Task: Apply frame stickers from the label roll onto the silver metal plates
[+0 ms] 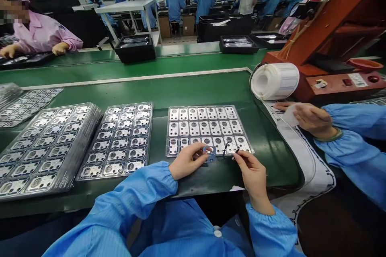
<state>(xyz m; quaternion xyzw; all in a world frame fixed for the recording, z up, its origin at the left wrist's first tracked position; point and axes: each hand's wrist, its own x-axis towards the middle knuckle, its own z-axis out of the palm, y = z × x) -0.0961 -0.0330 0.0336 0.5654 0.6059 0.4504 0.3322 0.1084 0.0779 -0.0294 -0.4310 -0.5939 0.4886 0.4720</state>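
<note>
Between the thumb and fingers of my left hand [189,161] is a small flat blue plate [210,153] with a round cutout, held over the front edge of a clear tray [165,153]. This tray carries rows of small silvery plates with holes. To its right, my right hand [251,172] pinches a thin black strip [226,148], bent like an open frame. The strip hangs above the tray's front right corner, apart from the blue plate. My fingertips partly cover both pieces.
Left stand a filled tray [116,140] and a tall tray stack [45,144]. At right, a co-worker's hands [313,118] handle white label tape [301,152] near a roll [276,81] and a red machine [340,84]. Black bins [135,50] line the back; another person [42,32] sits far left.
</note>
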